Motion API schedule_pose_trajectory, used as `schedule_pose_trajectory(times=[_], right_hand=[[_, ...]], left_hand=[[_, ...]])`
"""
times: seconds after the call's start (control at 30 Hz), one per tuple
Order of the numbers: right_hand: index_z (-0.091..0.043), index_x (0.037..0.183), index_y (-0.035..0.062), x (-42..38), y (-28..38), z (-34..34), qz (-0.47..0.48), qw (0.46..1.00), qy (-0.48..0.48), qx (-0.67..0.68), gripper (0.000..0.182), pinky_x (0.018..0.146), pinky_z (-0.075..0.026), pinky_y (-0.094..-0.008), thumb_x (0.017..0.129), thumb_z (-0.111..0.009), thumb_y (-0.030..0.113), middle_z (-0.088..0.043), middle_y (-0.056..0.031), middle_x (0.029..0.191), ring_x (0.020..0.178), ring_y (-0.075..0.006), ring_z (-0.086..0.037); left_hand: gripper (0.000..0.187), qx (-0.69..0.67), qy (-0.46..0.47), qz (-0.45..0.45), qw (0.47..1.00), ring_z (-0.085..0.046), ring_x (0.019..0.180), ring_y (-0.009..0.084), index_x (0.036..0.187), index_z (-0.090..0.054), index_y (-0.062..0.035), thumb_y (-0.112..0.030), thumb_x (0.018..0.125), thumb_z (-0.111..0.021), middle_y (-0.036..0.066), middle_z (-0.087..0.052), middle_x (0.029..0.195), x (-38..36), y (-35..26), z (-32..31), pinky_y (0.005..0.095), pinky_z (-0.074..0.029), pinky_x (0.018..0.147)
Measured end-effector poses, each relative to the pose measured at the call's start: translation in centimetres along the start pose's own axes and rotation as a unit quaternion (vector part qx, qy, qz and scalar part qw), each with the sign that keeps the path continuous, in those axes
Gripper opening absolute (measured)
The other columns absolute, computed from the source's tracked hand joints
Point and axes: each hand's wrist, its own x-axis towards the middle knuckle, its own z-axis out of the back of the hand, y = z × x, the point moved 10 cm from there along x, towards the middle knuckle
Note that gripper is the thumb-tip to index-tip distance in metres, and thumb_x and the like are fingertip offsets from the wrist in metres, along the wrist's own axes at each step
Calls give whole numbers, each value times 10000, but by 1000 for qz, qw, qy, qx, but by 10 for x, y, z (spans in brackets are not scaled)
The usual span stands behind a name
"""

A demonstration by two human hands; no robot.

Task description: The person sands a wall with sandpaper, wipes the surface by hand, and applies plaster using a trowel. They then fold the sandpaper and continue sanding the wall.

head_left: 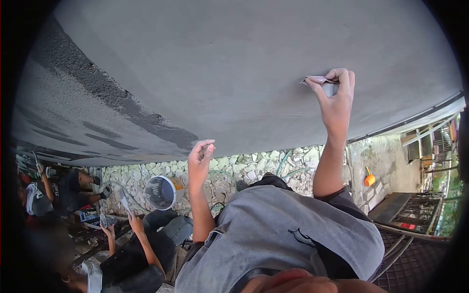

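Observation:
A smooth grey plastered wall [234, 73] fills the upper part of the view. My right hand [339, 95], dusty white, pinches a folded piece of sandpaper [320, 79] between thumb and fingers, up at the wall's surface. Lower and to the left, my left hand [199, 155] is raised near the bottom of the wall. Its fingers are loosely bent with the thumb close beneath them, and nothing shows in it.
A white bucket [165, 193] stands on whitish rubble [234, 166] below the wall, near a green hose. Two co-workers are at the left; the nearer one holds a trowel [124, 200]. An orange dipper [369, 179] and a metal frame [410, 210] lie at the right.

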Motion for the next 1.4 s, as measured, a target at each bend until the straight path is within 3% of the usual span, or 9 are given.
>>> schedule_pose_trajectory(times=[0.43, 0.77, 0.87, 0.97, 1.03, 1.1, 1.17, 1.33, 1.4], right_hand=[[-515, 887, 11, 5, 0, 5, -14, 998, -43, -49, 453, 765, -446, -352, 673, -893, 143, -487, -68, 888, 808, -219, -497], [-463, 874, 14, 11, -10, 6, -11, 998, -9, -57, 445, 766, -429, -320, 681, -857, 91, -450, -63, 868, 786, -210, -435], [-468, 873, 14, 7, -16, 9, 6, 999, -13, -46, 436, 769, -431, -315, 699, -859, 99, -454, -58, 869, 794, -205, -445], [-481, 872, 23, -6, -32, 10, -23, 996, -1, 81, 416, 761, -441, -311, 724, -860, 111, -466, -54, 862, 801, -194, -493], [-470, 975, 51, -29, -41, -4, -63, 975, 60, 203, 310, 796, -525, -264, 842, -725, -66, -502, -25, 901, 847, -133, -627], [-547, 899, 30, -59, -38, -21, -81, 975, 54, 199, 322, 743, -470, -332, 770, -832, 105, -521, -69, 860, 804, -198, -585], [-579, 917, 19, -89, -18, -47, -2, 986, 121, 116, 247, 738, -477, -340, 811, -790, 92, -548, -90, 888, 777, -208, -590], [-597, 909, -18, -139, -38, -79, -54, 970, 199, 128, 95, 724, -484, -338, 892, -673, 37, -585, -110, 835, 740, -204, -588], [-601, 905, -21, -134, -47, -70, -73, 972, 181, 133, 75, 715, -485, -332, 897, -658, 25, -591, -108, 822, 738, -200, -588]], left_hand=[[264, 4, -9, 3, 1000, -466, 711, 44, 1151, -665, -30, -239, 989, -656, -12, -628, 899, 4, 6, 7, 206, -386, 642], [251, -7, -26, -10, 1000, -471, 726, 32, 1153, -659, -31, -221, 988, -658, -19, -630, 913, -6, 6, 23, 199, -384, 648], [251, -11, -25, -9, 1000, -480, 740, 28, 1152, -661, -29, -219, 988, -659, -20, -631, 923, -11, 4, 25, 196, -385, 656], [248, 2, -11, -9, 1000, -503, 765, 27, 1152, -662, -26, -212, 986, -660, -19, -632, 933, -12, 1, 20, 192, -390, 668], [253, 9, 10, -3, 1000, -526, 792, 31, 1148, -662, -22, -215, 984, -665, -14, -636, 952, -14, -1, 10, 194, -401, 679], [251, 0, 26, -4, 1000, -531, 789, 31, 1143, -667, -28, -217, 979, -669, -15, -640, 944, -16, -4, -5, 197, -406, 681], [248, -10, 44, -8, 999, -537, 786, 32, 1137, -671, -33, -219, 974, -673, -16, -644, 936, -16, -6, -20, 201, -410, 684], [232, 39, 66, -29, 997, -543, 747, 41, 1125, -686, -53, -219, 963, -678, -19, -657, 901, -17, -12, -41, 218, -428, 685], [235, 36, 76, -27, 996, -547, 752, 45, 1127, -684, -49, -217, 963, -679, -14, -659, 909, -18, -12, -43, 220, -433, 685]])
